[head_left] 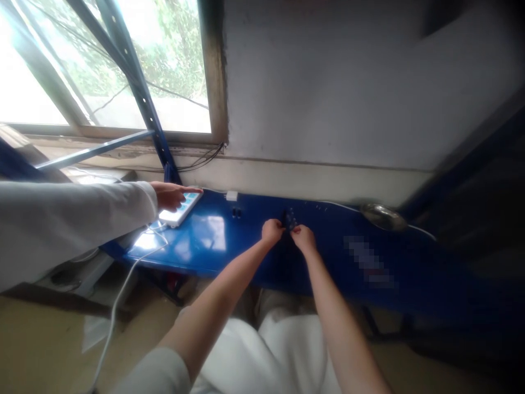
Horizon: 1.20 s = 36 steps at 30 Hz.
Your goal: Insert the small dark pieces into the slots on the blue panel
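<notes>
1. White clothing (266, 350) fills the near middle, and two bare forearms reach out from it to a small dark patterned piece (291, 220) held over the middle of the blue table (332, 232).
2. The left hand (272, 230) has its fingers drawn together on the piece's left side; the right hand (303, 237) pinches its near right corner. Each grip looks closed, with no visible gap. Holding it from two sides probably keeps it steady and its face unobstructed.
3. What the piece is remains hard to make out: it is small, dark against blue, dotted with paler spots, and partly covered by fingers.
4. Farther left, two small dark items (237, 213) stand side by side, near a white block (232, 195) at the table's far edge. Tiny pale bits (322, 207) lie to the far right of the hands, too small to identify.
5. To the right, a shiny oval metal object (384, 216) sits by a white cord; whether it holds anything is unclear.
6. At far left, a co-worker's hand (170, 196) extends a finger over a white power strip (186, 212), hiding part of it; contact cannot be judged.
</notes>
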Motion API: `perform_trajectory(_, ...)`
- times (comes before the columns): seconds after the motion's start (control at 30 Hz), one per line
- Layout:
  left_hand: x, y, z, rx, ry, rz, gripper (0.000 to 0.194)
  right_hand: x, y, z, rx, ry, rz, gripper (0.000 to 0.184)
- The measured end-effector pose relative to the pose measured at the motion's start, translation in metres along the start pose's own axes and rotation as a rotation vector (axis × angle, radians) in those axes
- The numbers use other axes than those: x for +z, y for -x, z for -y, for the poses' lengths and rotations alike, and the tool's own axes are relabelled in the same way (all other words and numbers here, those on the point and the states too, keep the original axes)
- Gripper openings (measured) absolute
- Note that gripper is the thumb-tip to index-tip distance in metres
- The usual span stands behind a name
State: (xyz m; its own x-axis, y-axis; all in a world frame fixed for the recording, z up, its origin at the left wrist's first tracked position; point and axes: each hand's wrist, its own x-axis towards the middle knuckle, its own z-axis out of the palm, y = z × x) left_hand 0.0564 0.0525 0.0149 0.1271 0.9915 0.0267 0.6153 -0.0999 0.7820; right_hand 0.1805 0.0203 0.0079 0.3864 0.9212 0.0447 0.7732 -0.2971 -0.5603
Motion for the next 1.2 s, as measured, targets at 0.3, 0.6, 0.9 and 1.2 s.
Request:
perform_trajectory(0.3, 0.007, 0.006, 0.007, 0.073, -0.064, -0.044, 0.015, 0.005, -0.004, -0.005, -0.005, 0.041, 0.012, 0.013)
perform_trajectory(0.6, 0.005, 0.011, 0.006, 0.066, -0.256, -0.070, 0.020, -0.002, -0.006, -0.008, -0.036, 0.068, 0.079, 0.018)
perform_trajectory(0.9, -0.028, 0.036, 0.018, 0.132, -0.150, -0.214, 0.025, -0.034, 0.017, -0.004, -0.045, -0.033, 0.035, 0.014)
perform_trajectory(1.2, -0.066, 0.052, 0.048, 0.124, -0.389, -0.251, 0.046, -0.018, 0.057, 0.052, -0.360, -0.403, -0.292, 0.023)
